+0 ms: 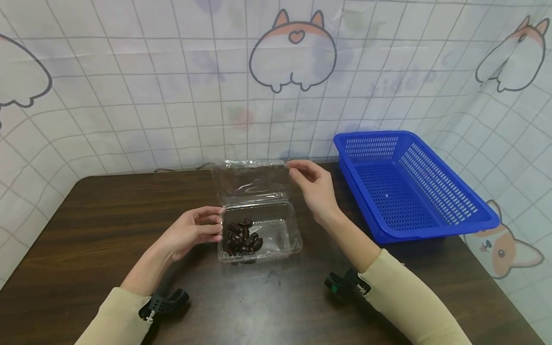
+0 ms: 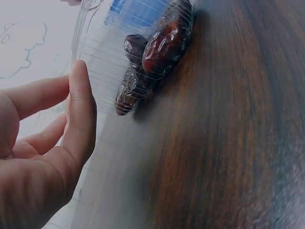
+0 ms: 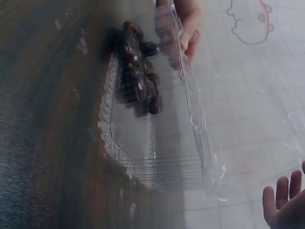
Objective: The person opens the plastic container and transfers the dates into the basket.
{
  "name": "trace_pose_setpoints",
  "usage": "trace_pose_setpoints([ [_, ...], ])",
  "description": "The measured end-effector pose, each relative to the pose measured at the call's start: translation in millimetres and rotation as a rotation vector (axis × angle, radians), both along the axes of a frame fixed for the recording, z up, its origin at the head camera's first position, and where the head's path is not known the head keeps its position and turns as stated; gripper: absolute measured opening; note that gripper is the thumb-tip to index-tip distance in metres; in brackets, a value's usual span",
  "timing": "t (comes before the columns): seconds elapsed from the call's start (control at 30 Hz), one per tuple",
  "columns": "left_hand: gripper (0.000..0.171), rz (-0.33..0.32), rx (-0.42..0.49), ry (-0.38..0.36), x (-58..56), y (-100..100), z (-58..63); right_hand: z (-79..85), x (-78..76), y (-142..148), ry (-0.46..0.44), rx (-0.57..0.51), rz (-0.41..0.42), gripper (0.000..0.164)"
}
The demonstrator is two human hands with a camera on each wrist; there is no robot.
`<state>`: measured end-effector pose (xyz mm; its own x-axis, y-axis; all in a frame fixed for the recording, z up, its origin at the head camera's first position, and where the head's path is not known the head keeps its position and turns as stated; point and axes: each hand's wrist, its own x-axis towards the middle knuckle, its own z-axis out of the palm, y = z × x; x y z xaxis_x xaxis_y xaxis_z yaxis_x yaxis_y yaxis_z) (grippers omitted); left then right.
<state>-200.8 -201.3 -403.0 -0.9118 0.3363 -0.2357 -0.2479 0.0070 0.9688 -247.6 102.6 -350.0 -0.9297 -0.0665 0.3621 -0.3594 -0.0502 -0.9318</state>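
Note:
A clear plastic clamshell box (image 1: 282,237) rests on the dark wooden table with its hinged lid (image 1: 252,182) raised toward the wall. Dark brown, wrinkled dates (image 1: 245,239) lie in a heap in the left part of the box. My left hand (image 1: 194,230) holds the box by its left side, thumb and fingertips at the rim; the left wrist view shows the thumb (image 2: 82,102) against the wall. At the lid's upper right corner, the thumb and index finger of my right hand (image 1: 316,189) pinch the edge. Its other fingers (image 3: 282,195) stand loosely extended in the right wrist view.
A blue perforated plastic basket (image 1: 360,191) stands at the right of the table, near my right forearm. Behind the table hangs a white grid-patterned cloth (image 1: 172,96) with cartoon dogs. Black wrist devices (image 1: 166,303) sit at both sleeve cuffs.

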Motion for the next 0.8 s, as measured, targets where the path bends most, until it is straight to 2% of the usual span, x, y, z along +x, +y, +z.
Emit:
trace_pose_setpoints([
  [0.27,0.059,0.002,0.008,0.005,-0.8,1.2,-1.2,-2.4,-13.4,-2.5,-0.021,-0.029,-0.033,0.025],
  [0.6,0.057,0.008,0.019,0.009,-1.2,2.1,-2.9,-9.6,-25.4,-1.6,-0.089,-0.002,-0.022,0.029],
  [0.8,0.055,0.015,0.025,0.002,-0.6,2.3,-3.2,-15.4,-29.1,-0.7,-0.134,0.051,-0.011,0.034],
])
